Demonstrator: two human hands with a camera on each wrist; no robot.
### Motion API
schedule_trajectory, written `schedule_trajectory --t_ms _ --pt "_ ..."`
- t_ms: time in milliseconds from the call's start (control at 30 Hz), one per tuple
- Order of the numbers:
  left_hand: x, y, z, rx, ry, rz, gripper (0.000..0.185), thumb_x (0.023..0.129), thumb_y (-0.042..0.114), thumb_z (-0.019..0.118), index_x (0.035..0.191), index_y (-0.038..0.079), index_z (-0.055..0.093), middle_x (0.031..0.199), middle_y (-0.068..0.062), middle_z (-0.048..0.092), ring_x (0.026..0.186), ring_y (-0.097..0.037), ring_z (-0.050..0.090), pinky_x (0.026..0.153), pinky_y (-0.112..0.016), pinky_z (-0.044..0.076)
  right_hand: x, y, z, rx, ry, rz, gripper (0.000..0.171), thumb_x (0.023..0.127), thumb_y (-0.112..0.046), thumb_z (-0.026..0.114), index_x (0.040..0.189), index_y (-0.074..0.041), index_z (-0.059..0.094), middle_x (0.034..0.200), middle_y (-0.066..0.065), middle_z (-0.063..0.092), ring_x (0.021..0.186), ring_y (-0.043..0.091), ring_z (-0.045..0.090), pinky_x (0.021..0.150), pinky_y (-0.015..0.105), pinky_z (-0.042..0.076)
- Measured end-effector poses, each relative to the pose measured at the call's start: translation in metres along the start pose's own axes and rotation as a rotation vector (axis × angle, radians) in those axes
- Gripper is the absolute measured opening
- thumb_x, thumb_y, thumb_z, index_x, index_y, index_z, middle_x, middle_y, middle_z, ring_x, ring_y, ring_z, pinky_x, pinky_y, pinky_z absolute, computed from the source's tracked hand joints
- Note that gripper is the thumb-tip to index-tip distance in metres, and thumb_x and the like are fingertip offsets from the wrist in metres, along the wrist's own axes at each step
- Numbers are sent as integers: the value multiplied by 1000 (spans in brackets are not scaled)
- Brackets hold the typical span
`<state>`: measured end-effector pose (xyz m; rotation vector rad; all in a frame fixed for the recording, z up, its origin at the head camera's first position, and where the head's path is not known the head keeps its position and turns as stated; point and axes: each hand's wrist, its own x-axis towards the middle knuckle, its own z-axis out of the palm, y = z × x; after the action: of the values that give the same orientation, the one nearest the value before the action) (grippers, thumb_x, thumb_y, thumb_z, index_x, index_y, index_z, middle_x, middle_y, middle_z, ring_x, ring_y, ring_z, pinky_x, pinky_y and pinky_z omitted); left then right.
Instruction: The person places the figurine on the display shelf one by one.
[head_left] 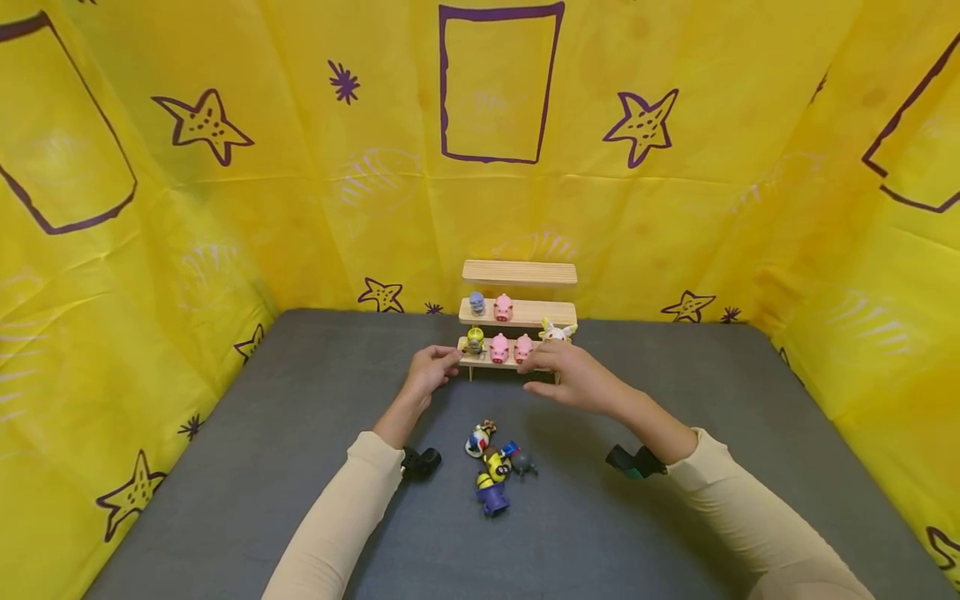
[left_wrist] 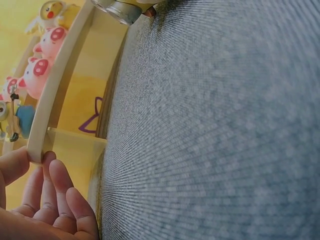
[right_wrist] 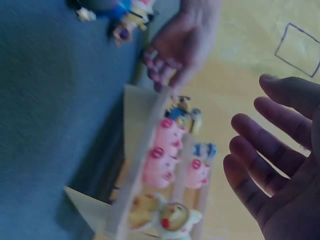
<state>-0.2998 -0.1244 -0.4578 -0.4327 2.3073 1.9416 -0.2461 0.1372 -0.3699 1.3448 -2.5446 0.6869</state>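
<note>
The left hand [head_left: 431,371] is pinching the left end of the rack's [head_left: 517,315] bottom step, thumb and fingers [left_wrist: 55,185] closing on its edge; the right hand [head_left: 573,377] is hovering at the right end, fingers [right_wrist: 260,150] spread and holding nothing; the rack is standing at the mat's [head_left: 225,467] far edge, loaded with pigs [head_left: 510,346]; this looks like steadying or shifting it; the next move calls for a level, two-handed hold so no toys [head_left: 491,467] topple.

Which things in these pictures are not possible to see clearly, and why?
- Lowest shelf, head view: its right end is hidden behind the right hand.
- Toy pile, head view: too small to identify each figure.
- Left hand, left wrist view: cut off by the frame edge.
- Pink pigs, right wrist view: blurred.
</note>
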Motion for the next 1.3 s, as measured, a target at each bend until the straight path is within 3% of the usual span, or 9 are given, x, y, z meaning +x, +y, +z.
schedule_trajectory --t_ms 300,600,833,1300 --pt "-1 1 0 7 1 -15 27 94 23 65 116 7 65 106 -8 67 81 -13 64 75 -28 48 -26 -9 21 19 -64 -19 20 86 -18 74 104 -11 71 100 2 70 95 18 62 84 35 51" --pt "-1 1 -1 9 -3 -15 26 95 22 64 116 6 66 106 -7 66 78 -11 62 74 -28 48 -41 -12 37 59 -86 25 22 87 -19 73 106 -9 71 101 5 70 94 17 61 81 32 51" --pt "-3 1 0 7 -2 -3 26 95 21 64 116 6 66 104 -7 66 80 -13 64 77 -30 49 -47 -14 46 66 -94 1 22 86 -19 74 105 -9 71 100 4 70 93 16 60 81 31 51" --pt "-2 0 -2 6 -6 2 26 95 22 64 116 6 65 104 -6 67 78 -11 63 74 -28 49 -57 -20 72 25 -280 78 34 82 -26 78 114 -17 68 107 -4 62 102 12 58 88 31 50"
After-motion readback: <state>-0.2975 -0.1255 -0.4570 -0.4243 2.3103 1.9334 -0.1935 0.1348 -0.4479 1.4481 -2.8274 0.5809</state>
